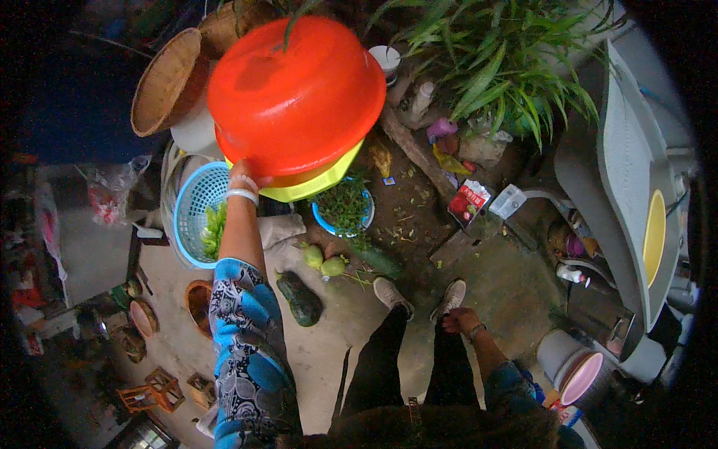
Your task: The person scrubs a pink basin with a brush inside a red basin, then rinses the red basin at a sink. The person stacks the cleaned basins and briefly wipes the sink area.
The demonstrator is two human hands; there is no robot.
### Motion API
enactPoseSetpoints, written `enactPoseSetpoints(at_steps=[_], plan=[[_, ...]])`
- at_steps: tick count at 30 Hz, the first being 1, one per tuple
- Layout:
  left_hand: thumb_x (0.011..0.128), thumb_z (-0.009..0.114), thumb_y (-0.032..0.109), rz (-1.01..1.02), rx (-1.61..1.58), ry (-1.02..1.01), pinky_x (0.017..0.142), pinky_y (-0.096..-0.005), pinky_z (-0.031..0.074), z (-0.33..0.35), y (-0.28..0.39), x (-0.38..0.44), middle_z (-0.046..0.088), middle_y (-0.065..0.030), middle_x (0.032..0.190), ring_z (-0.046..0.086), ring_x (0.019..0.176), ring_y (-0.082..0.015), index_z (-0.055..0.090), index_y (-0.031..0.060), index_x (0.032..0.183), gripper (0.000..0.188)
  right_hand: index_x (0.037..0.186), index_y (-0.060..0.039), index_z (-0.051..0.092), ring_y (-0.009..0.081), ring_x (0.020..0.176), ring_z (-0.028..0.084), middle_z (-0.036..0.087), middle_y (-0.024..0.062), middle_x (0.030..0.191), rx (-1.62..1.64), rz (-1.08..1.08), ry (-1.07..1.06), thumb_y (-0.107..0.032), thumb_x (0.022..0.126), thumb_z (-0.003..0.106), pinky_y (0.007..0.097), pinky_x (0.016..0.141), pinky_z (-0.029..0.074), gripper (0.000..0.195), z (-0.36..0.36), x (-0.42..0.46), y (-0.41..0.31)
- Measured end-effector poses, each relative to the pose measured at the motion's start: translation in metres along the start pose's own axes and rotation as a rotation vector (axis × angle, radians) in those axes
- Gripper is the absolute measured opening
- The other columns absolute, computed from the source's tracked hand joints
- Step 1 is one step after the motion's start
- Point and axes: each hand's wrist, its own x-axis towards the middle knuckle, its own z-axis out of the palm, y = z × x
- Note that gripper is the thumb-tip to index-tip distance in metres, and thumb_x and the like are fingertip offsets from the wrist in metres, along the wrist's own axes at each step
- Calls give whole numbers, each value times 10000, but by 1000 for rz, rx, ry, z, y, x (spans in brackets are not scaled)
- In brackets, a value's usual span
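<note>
My left hand (247,171) is at the near rim of a large red plastic basin (303,95), which is tilted with its underside showing; the fingers are partly hidden by the rim. Under the red basin shows a yellow-green plastic basin (314,188). Just left of my left forearm a light blue plastic basket (188,213) holds green leafy vegetables (212,233). My right hand (463,322) hangs by my right leg, its fingers curled and nothing visible in them. Below the basins a blue-rimmed container (368,210) holds small-leaved greens (342,205).
On the floor lie a dark green squash (300,297), a long green gourd (378,258) and round green fruits (322,261). A red packet (468,202) is ahead of my feet. Leafy plants (505,67) stand at the back, a grey sink (634,168) at right, woven baskets (168,84) at left.
</note>
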Motion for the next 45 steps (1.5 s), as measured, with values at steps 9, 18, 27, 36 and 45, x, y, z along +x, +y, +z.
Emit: enactPoseSetpoints(at_steps=[9, 18, 27, 36, 45], plan=[[861, 497, 360, -64, -78, 44, 472, -416, 533, 18, 3, 10, 624, -150, 1030, 642, 720, -313, 513, 63, 1162, 423, 1072, 25, 492, 335, 736, 643, 626, 210, 929, 213, 257, 121, -188, 864, 547, 431, 627, 551, 302, 6, -13, -78], [911, 464, 333, -338, 234, -39, 518, -420, 540, 68, -50, -89, 632, -236, 778, 637, 612, -361, 486, -46, 986, 387, 1108, 7, 509, 293, 727, 640, 643, 167, 899, -698, -519, -93, -211, 860, 548, 394, 613, 540, 333, -138, 23, 29], [933, 433, 253, -564, 436, -343, 645, -377, 554, 124, -121, -298, 637, -195, 931, 655, 748, -305, 471, -4, 1102, 310, 831, -47, 629, 245, 613, 606, 650, 122, 760, -365, 15, 172, -260, 850, 527, 388, 554, 487, 236, -173, -73, -14], [916, 497, 217, -460, 549, -748, 584, -362, 553, 195, -146, -329, 640, -196, 851, 655, 699, -280, 499, -15, 1038, 262, 671, -111, 659, 251, 645, 635, 648, 91, 675, 27, 174, 717, -187, 723, 601, 385, 539, 500, 110, -173, -223, 77], [885, 520, 238, -490, 942, -973, 538, -359, 544, 220, -163, -377, 645, -165, 821, 654, 661, -291, 526, 3, 929, 239, 703, -70, 635, 267, 665, 625, 635, 112, 670, 373, 338, 802, -240, 763, 592, 409, 562, 503, 185, 75, -341, 326]])
